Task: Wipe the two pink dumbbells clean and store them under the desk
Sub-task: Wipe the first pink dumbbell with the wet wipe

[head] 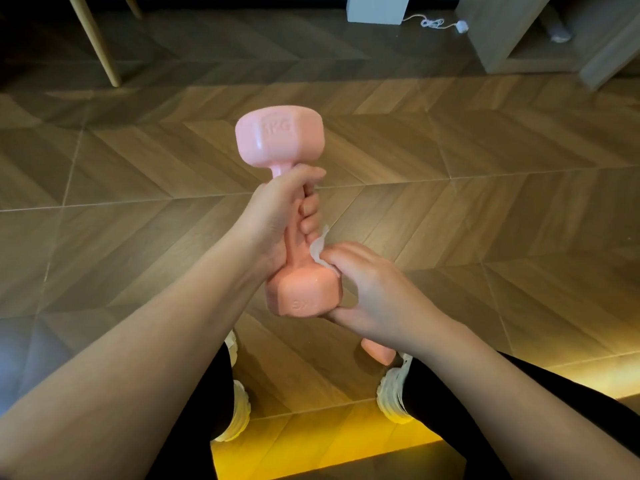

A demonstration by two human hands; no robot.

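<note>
Hands are both busy in the head view. The left hand (277, 216) is closed fully round the thin handle of a glossy pink dumbbell with blocky heads (280, 140). It holds it nearly upright above the floor, one head up and away, the other low and near the person. I think this pose lets the left hand carry the weight while the lower head stays free for cleaning.

The right hand (367, 289) is curled on that lower head. Its fingers press a small crumpled white wipe (320, 249) against the side of the head, and the thumb lies under the end face. The wipe is thus trapped between fingers and dumbbell, which should give good pressure for rubbing.

A second pink dumbbell (379, 353) lies on the brown herringbone wooden floor (485, 168), just beside the right white shoe (393, 403). The right wrist hides most of it. It seems placed within easy reach; if it is already wiped, I cannot tell.

Now the count: two dumbbells, one wipe, two shoes, the left white shoe (239, 407) included. Far off stand one slanted pale wooden leg (100, 46) and one pale wooden cabinet (495, 39), and one white cord (433, 23) lies there. Which piece is the bench, I cannot tell. Neither dumbbell lies under any furniture, so the storing is not yet done.
</note>
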